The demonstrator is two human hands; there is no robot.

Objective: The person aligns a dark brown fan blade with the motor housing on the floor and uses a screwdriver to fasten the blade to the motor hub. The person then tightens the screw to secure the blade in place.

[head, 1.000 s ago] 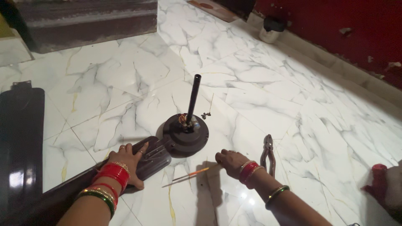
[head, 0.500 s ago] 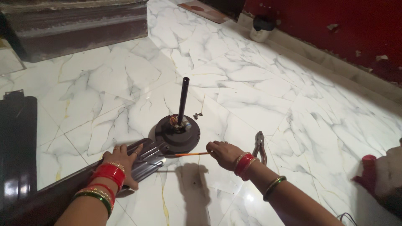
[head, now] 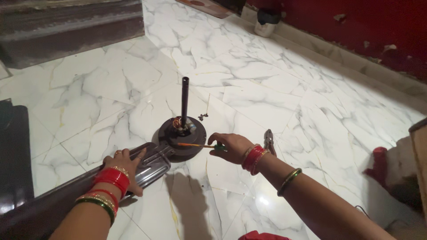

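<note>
— White marble floor (head: 275,102) with grey veins fills most of the frame; what is being handled on it?

— A dark ceiling-fan motor hub (head: 183,135) is seen at centre, its black down rod (head: 184,100) standing upright. A brown fan blade (head: 80,193) is laid from the lower left, its metal bracket (head: 153,165) brought against the hub's edge.

— How are the hands set?

— The left hand (head: 124,166) is spread open and pressed flat on the bracket, apparently so the blade is kept from shifting. The right hand (head: 231,146) is closed around the green handle of a screwdriver (head: 198,145), whose orange shaft is pointed left at the hub's rim, near where the bracket meets it.

— Anything else nearby?

— Pliers (head: 268,138) are partly hidden just behind the right wrist. A few small screws (head: 203,117) lie right of the rod. A second dark blade (head: 13,155) is seen at the left edge.
</note>
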